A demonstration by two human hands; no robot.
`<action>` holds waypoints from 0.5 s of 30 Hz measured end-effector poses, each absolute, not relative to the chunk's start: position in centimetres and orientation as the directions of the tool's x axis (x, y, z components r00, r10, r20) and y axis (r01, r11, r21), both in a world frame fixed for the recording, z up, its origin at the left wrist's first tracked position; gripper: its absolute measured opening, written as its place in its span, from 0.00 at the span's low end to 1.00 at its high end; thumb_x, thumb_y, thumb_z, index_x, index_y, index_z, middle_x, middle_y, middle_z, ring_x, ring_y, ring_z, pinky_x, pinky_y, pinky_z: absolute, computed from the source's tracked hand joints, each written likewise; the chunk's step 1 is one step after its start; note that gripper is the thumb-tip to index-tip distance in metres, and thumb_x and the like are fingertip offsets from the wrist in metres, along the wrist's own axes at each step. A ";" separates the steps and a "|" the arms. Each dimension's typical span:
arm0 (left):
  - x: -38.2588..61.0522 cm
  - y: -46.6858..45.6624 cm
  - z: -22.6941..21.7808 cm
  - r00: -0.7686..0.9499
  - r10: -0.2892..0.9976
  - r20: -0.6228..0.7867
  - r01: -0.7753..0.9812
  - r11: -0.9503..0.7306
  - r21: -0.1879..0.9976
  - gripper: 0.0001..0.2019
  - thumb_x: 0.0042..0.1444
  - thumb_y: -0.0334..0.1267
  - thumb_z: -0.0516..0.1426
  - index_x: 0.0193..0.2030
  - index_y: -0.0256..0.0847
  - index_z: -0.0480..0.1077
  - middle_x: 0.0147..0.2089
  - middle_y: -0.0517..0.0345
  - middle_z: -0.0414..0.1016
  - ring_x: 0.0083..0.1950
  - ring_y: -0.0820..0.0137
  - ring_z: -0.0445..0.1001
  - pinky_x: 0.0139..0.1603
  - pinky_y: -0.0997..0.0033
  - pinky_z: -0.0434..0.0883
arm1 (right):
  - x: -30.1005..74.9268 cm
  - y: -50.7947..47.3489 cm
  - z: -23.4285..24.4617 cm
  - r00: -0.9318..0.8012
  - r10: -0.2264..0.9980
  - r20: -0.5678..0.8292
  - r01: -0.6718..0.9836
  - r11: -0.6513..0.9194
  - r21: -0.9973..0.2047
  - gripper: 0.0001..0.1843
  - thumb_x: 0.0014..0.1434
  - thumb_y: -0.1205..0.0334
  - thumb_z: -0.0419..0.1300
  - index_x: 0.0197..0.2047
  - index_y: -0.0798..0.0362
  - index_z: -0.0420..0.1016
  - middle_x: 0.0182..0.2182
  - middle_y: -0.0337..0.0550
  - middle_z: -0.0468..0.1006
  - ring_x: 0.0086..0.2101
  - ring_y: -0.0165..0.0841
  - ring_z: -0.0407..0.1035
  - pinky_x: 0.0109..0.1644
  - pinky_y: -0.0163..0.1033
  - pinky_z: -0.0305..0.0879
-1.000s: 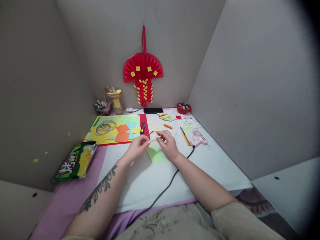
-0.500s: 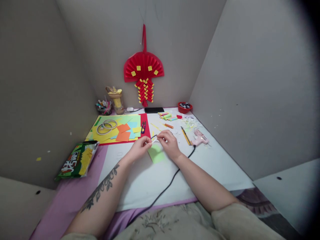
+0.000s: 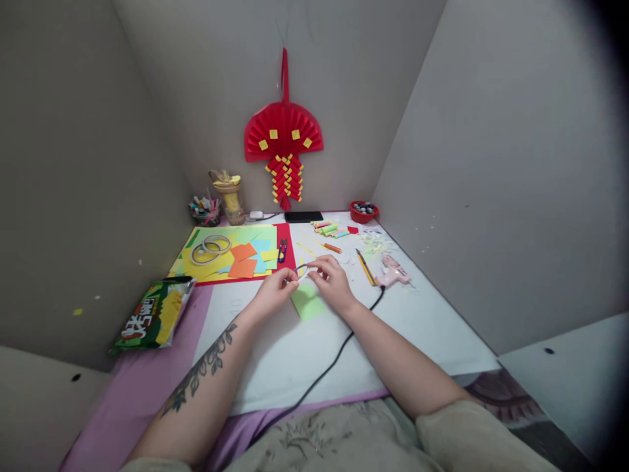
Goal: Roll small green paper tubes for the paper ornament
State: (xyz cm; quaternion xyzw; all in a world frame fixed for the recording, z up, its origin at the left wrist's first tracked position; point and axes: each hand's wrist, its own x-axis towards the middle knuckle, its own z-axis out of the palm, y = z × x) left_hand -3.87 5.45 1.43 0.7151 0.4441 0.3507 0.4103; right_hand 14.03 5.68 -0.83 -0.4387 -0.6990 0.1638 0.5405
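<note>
Nearest the body, a black cable (image 3: 319,377) runs over the white-covered table (image 3: 432,334), passes under the right forearm and ends by a pink glue gun (image 3: 392,271). Left of it, near the table's edge, lies a green snack packet (image 3: 150,314) on the purple cloth. Beyond the cable, the left hand (image 3: 271,296) and right hand (image 3: 335,282) meet over the middle of the table. The fingers of both hands are pressed together in a pinch on a thin loop (image 3: 301,270), one hand at each end. The loop hangs just above the table, over the far edge of a light green paper square (image 3: 307,303) that lies flat between the wrists. Just right of the right hand lies a yellow cutter (image 3: 364,267), beside the glue gun. Farther left, coloured paper sheets (image 3: 230,255) carry two tape rings (image 3: 209,248) and small snips (image 3: 281,250). Farther still are rolled paper tubes (image 3: 328,229), a dark phone (image 3: 303,216), a red bowl (image 3: 363,211), a jar (image 3: 230,196) and a pen cup (image 3: 203,211). On the back wall hangs a red paper fan (image 3: 284,147).
</note>
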 end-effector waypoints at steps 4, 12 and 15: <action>-3.8 5.6 0.9 0.327 0.929 0.173 0.372 -0.295 0.880 0.05 0.50 0.38 0.54 0.30 0.40 0.67 0.29 0.60 0.70 0.29 0.72 0.65 0.30 0.75 0.60 | 14.2 5.8 -1.0 -0.025 0.759 0.650 0.472 0.582 -0.662 0.04 0.56 0.63 0.58 0.33 0.51 0.75 0.34 0.44 0.69 0.36 0.33 0.66 0.31 0.36 0.63; -4.1 6.3 -0.6 0.221 0.955 0.200 0.565 -0.292 0.772 0.05 0.50 0.38 0.55 0.29 0.41 0.71 0.31 0.57 0.75 0.30 0.68 0.69 0.33 0.71 0.62 | 14.4 6.3 -1.2 -0.062 0.784 0.617 0.491 0.563 -0.665 0.04 0.54 0.66 0.57 0.29 0.52 0.72 0.34 0.43 0.68 0.34 0.32 0.65 0.37 0.38 0.64; -3.9 6.4 -0.7 0.197 0.964 0.177 0.609 -0.262 0.748 0.07 0.49 0.37 0.54 0.26 0.41 0.71 0.29 0.57 0.75 0.29 0.67 0.69 0.33 0.70 0.62 | 14.4 6.4 -1.2 -0.048 0.796 0.603 0.482 0.547 -0.684 0.04 0.53 0.66 0.56 0.28 0.53 0.71 0.34 0.43 0.68 0.35 0.32 0.64 0.38 0.38 0.64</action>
